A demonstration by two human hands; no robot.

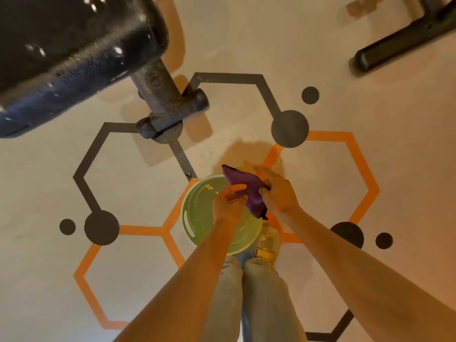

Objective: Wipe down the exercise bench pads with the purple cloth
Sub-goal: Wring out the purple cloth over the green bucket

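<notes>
Both hands grip crumpled purple cloth over pale green round plastic basin: left hand, right hand. I judge glossy black padded bench pad lies at ten o'clock; left hand nearer.

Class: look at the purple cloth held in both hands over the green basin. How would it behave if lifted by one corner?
The cloth would probably go limp: it already folds and droops between the left hand and right hand. It looks light. Held over the basin, it may be damp, so slightly heavier and clingy.

Warm, dim indoor light; glare spots on the blurred bench pad; wide-angle edge distortion.
</notes>
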